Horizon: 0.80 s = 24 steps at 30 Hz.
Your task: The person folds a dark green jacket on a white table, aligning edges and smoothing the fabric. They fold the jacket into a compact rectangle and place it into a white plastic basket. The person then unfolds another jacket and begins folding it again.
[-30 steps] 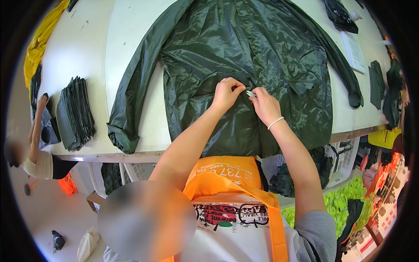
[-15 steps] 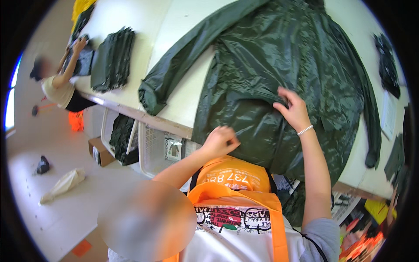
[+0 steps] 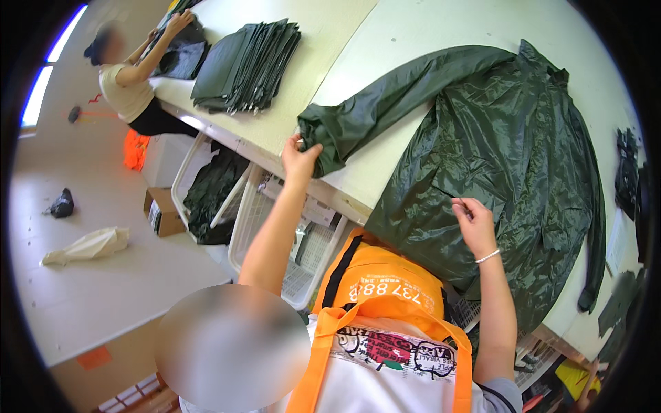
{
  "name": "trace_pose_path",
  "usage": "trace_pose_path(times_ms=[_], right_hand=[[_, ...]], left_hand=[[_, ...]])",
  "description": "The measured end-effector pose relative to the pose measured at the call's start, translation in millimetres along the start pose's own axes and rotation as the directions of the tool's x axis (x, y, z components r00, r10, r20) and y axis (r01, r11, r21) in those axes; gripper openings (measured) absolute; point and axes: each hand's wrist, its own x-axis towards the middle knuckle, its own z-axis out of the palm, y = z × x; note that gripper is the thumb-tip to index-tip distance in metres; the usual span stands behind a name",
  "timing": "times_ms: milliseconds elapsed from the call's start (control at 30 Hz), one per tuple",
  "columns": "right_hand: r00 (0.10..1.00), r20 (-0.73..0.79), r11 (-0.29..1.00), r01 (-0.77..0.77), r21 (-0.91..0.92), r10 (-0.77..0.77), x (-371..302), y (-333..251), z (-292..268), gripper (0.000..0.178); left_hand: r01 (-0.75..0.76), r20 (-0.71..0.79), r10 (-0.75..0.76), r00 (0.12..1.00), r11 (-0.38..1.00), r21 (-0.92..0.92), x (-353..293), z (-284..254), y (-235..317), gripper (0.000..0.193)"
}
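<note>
A shiny dark green rain jacket point(image 3: 475, 151) lies spread on the white table, front up, its collar toward the far side. At the end of its left-lying sleeve point(image 3: 392, 96), my left hand point(image 3: 300, 160) has the bunched cuff between thumb and fingers. My right hand point(image 3: 475, 226), with a white bead bracelet at the wrist, is over the jacket's lower front near a pocket slit. Its fingertips are drawn together in a pinch; whether cloth or anything else is between them I cannot make out. The other sleeve hangs down along the jacket's right side.
A stack of folded dark green garments point(image 3: 246, 65) lies at the table's far left. Beyond it, a co-worker point(image 3: 131, 82) handles dark cloth. White baskets point(image 3: 241, 255) stand below the table's front edge. A black bundle point(image 3: 626, 172) lies at the right.
My left hand has moved from near the jacket's hem up and left to the sleeve cuff and closed on it. The right hand has drawn its fingers together. The view has shifted left.
</note>
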Motion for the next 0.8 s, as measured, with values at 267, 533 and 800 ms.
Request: trace_pose_path(times_ms=[267, 533, 800], right_hand=[[0.993, -0.082, 0.804, 0.118, 0.583, -0.086, 18, -93, 54, 0.036], [0.982, -0.155, 0.907, -0.032, 0.420, 0.107, -28, -58, 49, 0.015], [0.955, -0.294, 0.987, 0.012, 0.162, 0.036, -51, -57, 26, 0.014]], left_hand=[[-0.996, 0.619, 0.781, 0.082, 0.038, 0.084, -118, 6, 65, 0.041], [-0.386, 0.738, 0.410, 0.535, 0.896, -0.219, -107, 22, 35, 0.067], [-0.081, 0.984, 0.054, 0.170, 0.996, -0.041, -101, 52, 73, 0.029]])
